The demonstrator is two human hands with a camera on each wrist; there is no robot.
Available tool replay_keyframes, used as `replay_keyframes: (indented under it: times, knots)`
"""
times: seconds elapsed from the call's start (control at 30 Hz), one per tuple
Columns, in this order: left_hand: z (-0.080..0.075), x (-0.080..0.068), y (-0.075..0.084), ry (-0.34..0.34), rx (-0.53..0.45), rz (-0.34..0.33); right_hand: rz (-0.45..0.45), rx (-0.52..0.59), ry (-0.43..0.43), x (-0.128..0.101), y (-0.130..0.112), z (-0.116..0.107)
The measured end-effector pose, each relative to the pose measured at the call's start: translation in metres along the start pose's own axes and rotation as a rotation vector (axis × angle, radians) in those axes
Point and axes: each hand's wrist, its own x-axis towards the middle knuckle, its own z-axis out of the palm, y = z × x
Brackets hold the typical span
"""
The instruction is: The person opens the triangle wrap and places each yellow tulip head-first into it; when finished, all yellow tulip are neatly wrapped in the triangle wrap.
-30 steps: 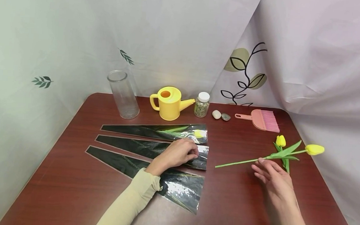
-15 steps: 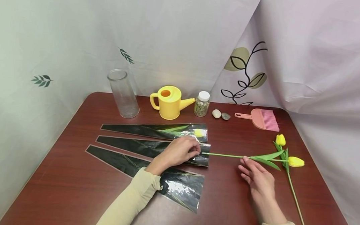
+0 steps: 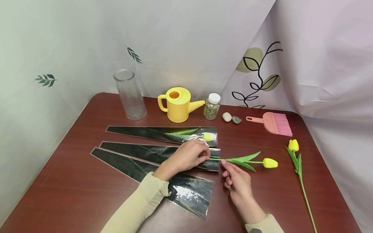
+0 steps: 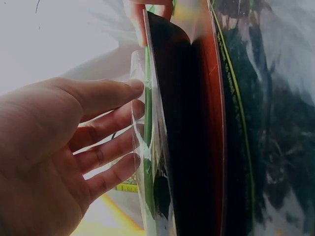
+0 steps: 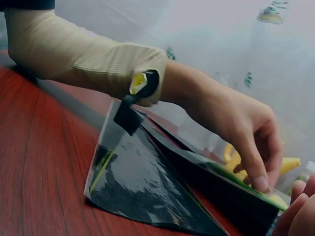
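Note:
Three black-and-clear sleeves lie side by side on the red-brown table (image 3: 76,195). The far sleeve (image 3: 148,132) holds a yellow tulip. My left hand (image 3: 200,152) grips the wide mouth of the middle sleeve (image 3: 141,152); in the left wrist view its fingertips (image 4: 134,114) lift the clear film (image 4: 140,73) off the black backing. My right hand (image 3: 223,162) pinches the green stem of a second yellow tulip (image 3: 270,163), just outside that mouth. The stem (image 4: 147,123) runs inside the sleeve. The near sleeve (image 3: 186,194) lies under my left forearm.
A third tulip (image 3: 293,145) lies loose at the right, its stem pointing toward the front edge. Along the back stand a clear glass vase (image 3: 130,95), a yellow watering can (image 3: 178,104), a small jar (image 3: 212,106), two pebbles (image 3: 231,117) and a pink brush (image 3: 275,123).
My right hand has carried the tulip leftward across the table, and its stem has slid into the middle sleeve. The left hand has stayed at the sleeve's mouth.

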Motion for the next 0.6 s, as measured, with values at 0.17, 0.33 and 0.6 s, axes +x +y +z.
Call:
replay_keyframes:
  times: [0.17,0.33,0.6]
  knots:
    - [0.002,0.001,-0.001,-0.022,0.028,-0.01,0.038,-0.045,-0.057,0.001,0.001,0.005]
    - [0.003,-0.001,-0.002,-0.043,0.027,-0.026,0.026,-0.129,-0.131,0.0,0.0,-0.003]
    - [0.002,-0.001,-0.003,-0.045,0.027,-0.007,-0.349,-0.347,-0.197,0.012,-0.037,-0.054]
